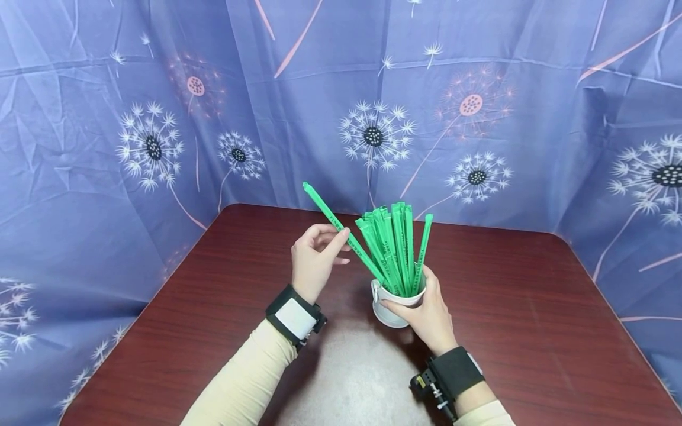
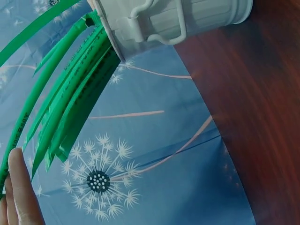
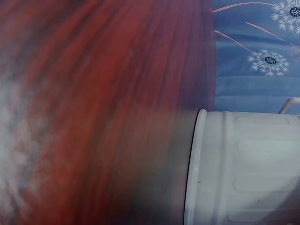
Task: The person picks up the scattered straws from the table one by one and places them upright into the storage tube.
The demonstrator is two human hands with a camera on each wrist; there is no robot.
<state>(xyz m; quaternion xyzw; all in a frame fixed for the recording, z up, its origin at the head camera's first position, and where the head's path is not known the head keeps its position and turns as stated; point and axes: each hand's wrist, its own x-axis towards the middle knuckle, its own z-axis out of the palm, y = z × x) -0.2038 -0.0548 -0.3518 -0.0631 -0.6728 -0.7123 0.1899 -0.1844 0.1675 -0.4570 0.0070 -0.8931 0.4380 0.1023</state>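
My left hand [image 1: 314, 260] pinches a long green wrapped straw [image 1: 325, 209] between thumb and fingers. That straw slants down to the right, its lower end at the pail's rim; the head view does not show whether the end is inside. My right hand [image 1: 434, 316] grips the small white pail [image 1: 391, 316] around its right side, thumb across the front. Several more green wrapped straws [image 1: 391, 242] stand bunched in the pail, one leaning apart on the right. In the left wrist view, fingertips [image 2: 21, 173] touch the straw. The right wrist view shows only the pail's lower part [image 3: 253, 164].
A dark red-brown wooden table [image 1: 511, 278] with rounded far corners lies under both hands. Blue curtains [image 1: 314, 118] with dandelion prints hang along its back and sides. A wire handle [image 2: 180, 23] hangs on the pail's side.
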